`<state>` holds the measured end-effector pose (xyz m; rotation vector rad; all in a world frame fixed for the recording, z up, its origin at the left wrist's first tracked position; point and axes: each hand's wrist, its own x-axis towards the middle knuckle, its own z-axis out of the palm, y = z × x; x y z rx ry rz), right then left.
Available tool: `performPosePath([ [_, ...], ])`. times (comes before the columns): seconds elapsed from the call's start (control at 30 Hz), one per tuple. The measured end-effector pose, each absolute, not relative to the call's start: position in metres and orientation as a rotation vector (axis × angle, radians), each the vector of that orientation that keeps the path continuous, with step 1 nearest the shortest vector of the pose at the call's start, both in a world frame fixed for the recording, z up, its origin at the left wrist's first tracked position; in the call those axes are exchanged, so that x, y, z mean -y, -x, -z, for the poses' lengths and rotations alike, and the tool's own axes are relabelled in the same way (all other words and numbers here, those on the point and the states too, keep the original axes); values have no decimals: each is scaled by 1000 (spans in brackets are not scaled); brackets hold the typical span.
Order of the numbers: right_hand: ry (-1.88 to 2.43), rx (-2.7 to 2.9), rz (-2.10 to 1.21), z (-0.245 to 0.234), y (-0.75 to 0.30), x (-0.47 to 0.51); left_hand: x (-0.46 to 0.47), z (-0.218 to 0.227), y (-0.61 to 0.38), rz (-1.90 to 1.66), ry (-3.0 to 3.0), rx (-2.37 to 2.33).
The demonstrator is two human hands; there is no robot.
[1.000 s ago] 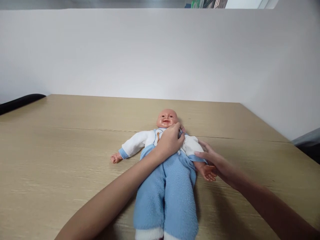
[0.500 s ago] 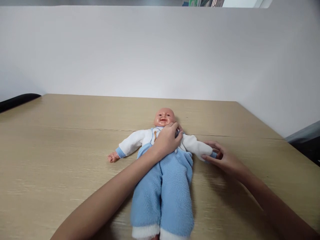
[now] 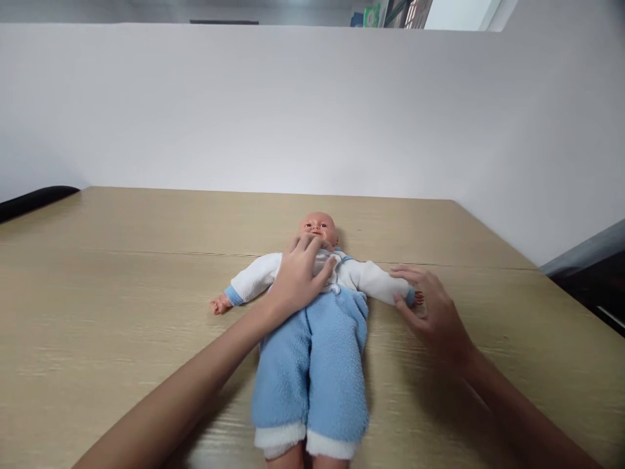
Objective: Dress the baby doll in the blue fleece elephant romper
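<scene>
A baby doll (image 3: 312,365) lies on its back on the table, head at the far end, in a white fleece top and light blue trousers with white hems. My left hand (image 3: 299,270) rests on the doll's chest, fingers extended toward its chin and thumb apart, covering part of the top's front. At the doll's arm on the right, my right hand (image 3: 432,309) curves round the cuff of the white sleeve (image 3: 378,283). Its thumb and fingers are apart on either side of the blue cuff, and the doll's small hand shows between them.
The wooden table (image 3: 122,293) has a seam running across it. A white partition (image 3: 293,111) stands behind its far edge. Dark objects show beyond the table at the left (image 3: 39,198) and right (image 3: 596,286).
My left hand has shifted left across the doll's chest, uncovering its right-hand part. My right hand's fingers have loosened at the cuff, and the doll's sleeve lies straighter. The view has tilted slightly.
</scene>
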<state>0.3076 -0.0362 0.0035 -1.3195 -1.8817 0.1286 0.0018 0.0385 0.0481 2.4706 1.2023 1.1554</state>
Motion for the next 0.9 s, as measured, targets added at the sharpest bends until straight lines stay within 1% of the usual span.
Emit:
performPosePath([
  [0.03, 1293, 1878, -243, -6, -296, 41, -32, -45, 10, -1173, -2425, -1212],
  [0.17, 1200, 1754, -883, -11, -258, 49, -11, -19, 56, -1267, -2110, -1293],
  [0.23, 1190, 1734, -1024, -12, -248, 42, -6, -6, 74, -1232, -1985, -1287],
  [0.4, 1257, 1790, -1032, -15, -241, 12, -5, -2, 99, -950, -2076, -1271],
  [0.53, 1208, 1824, -1150, -19, -240, 3, -10, -7, 106, -862, -2141, -1314],
  [0.67, 1075, 1452, -1435, -16, -235, 6, -11, -8, 110, -827, -2045, -1227],
  [0.73, 1037, 1269, -1511, -10, -231, 6, -11, -7, 111, -817, -1945, -1165],
  [0.8, 1044, 1213, -1496, -2, -230, 6, -11, -8, 113, -783, -1870, -1138],
  [0.9, 1131, 1286, -1332, 11, -233, 7, -9, -11, 116, -718, -1807, -1125],
])
